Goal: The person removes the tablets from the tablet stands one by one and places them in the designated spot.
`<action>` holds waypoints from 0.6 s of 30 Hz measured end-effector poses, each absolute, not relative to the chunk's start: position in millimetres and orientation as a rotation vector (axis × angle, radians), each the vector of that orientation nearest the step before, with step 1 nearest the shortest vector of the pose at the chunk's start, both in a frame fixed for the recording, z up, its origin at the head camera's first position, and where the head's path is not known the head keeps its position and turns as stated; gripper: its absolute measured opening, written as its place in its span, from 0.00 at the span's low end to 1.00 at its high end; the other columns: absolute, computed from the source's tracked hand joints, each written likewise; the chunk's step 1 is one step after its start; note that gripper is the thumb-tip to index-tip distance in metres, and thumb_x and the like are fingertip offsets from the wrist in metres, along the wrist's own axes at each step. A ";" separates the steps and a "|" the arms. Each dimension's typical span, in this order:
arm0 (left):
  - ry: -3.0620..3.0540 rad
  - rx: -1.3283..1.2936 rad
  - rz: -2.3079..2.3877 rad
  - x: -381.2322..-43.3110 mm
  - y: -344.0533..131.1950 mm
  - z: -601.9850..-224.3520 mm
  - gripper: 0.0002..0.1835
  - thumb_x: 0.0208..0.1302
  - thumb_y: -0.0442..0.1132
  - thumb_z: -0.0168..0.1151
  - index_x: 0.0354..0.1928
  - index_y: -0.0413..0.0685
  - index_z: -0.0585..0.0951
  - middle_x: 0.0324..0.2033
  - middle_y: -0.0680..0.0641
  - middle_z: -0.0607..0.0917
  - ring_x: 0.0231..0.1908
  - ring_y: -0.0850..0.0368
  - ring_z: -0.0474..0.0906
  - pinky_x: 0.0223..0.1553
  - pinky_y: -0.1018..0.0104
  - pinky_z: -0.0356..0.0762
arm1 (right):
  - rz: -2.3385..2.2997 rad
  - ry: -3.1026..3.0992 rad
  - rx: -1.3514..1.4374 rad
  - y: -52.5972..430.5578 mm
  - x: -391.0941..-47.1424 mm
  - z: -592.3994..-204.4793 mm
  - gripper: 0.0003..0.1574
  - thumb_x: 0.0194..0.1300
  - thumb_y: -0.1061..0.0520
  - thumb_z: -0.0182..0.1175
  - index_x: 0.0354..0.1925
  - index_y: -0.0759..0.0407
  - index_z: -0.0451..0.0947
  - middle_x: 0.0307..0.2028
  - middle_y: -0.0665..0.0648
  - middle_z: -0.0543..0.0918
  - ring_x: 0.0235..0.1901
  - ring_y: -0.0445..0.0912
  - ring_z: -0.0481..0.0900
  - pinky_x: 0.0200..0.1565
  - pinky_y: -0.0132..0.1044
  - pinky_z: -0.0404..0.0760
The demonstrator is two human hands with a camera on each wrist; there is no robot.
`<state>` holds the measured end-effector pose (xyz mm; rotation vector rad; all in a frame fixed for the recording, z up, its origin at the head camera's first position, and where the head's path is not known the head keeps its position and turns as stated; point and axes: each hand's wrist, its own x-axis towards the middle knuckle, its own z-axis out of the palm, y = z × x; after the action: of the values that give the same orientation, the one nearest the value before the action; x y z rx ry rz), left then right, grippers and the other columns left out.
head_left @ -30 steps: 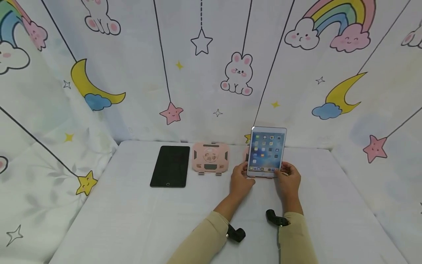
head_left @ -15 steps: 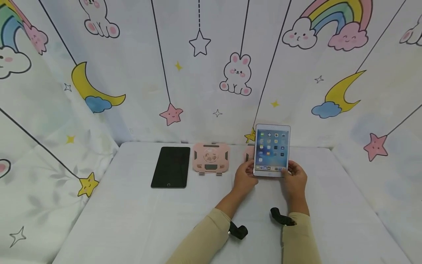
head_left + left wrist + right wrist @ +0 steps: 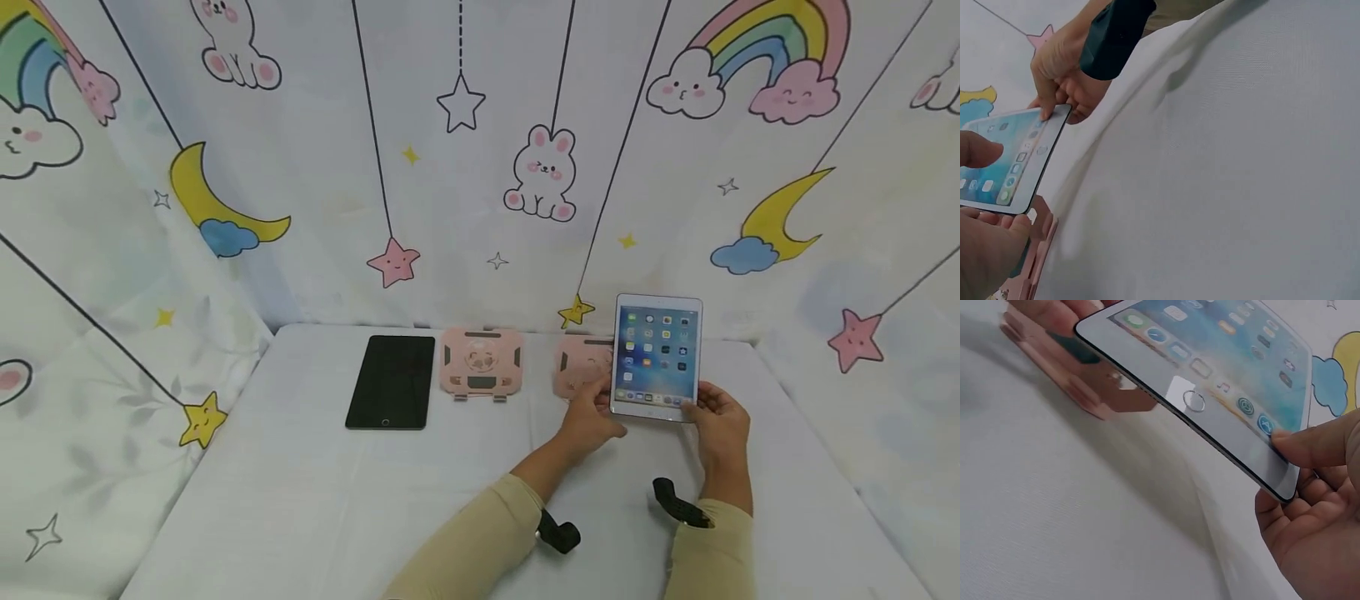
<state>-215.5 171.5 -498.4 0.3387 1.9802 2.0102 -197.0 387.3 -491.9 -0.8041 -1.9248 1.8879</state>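
Observation:
A white tablet [image 3: 657, 357] with its screen lit is held up and tilted above the right part of the table. My right hand [image 3: 723, 425] pinches its lower right corner, thumb on the front and fingers behind, as the right wrist view shows. My left hand [image 3: 588, 421] holds the lower left corner with its fingers at the edge and underside, while its thumb [image 3: 982, 150] overlaps the screen in the left wrist view. Behind the left hand lies a pink tablet case [image 3: 577, 364], partly hidden by the tablet and that hand.
A second pink tablet case [image 3: 481, 362] and a black tablet [image 3: 391, 383] with a dark screen lie farther left on the white-covered table [image 3: 300, 500]. A cartoon-printed cloth [image 3: 480, 200] stands close behind the table's far edge.
Both hands have moved right and slightly toward me with the white tablet, uncovering more of the pink case behind it. The black tablet and the other case have stayed put.

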 end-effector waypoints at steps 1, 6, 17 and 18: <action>1.952 0.364 2.006 -213.1 173.3 -498.6 0.48 0.43 0.23 0.72 0.70 0.51 0.68 0.53 0.52 0.77 0.56 0.57 0.75 0.60 0.66 0.76 | 1.917 -1.901 -0.826 392.0 -193.2 -490.7 0.25 0.61 0.71 0.62 0.56 0.59 0.73 0.41 0.43 0.77 0.44 0.36 0.74 0.37 0.16 0.78; 1.768 0.500 1.994 -204.2 179.2 -499.3 0.46 0.47 0.26 0.71 0.70 0.56 0.67 0.59 0.55 0.76 0.62 0.58 0.73 0.63 0.68 0.73 | 2.022 -1.808 -0.917 411.2 -174.4 -487.1 0.34 0.58 0.71 0.65 0.62 0.56 0.72 0.42 0.42 0.77 0.45 0.37 0.74 0.36 0.19 0.80; 1.451 0.620 2.029 -203.6 192.6 -502.0 0.43 0.52 0.22 0.67 0.71 0.46 0.64 0.64 0.49 0.73 0.65 0.58 0.71 0.62 0.71 0.73 | 2.262 -1.531 -1.022 433.9 -155.0 -481.6 0.31 0.48 0.75 0.71 0.48 0.49 0.85 0.34 0.41 0.83 0.41 0.35 0.79 0.34 0.25 0.83; 1.436 0.617 2.028 -203.2 194.0 -503.0 0.43 0.52 0.22 0.67 0.72 0.45 0.64 0.65 0.48 0.73 0.66 0.58 0.71 0.63 0.70 0.72 | 2.269 -1.516 -1.029 435.2 -154.0 -481.3 0.31 0.47 0.75 0.71 0.47 0.49 0.85 0.33 0.40 0.84 0.40 0.35 0.79 0.34 0.25 0.82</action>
<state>-203.2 194.0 -503.0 0.6168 1.4360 2.0280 -154.0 435.2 -481.3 -1.0288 -1.5159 2.2687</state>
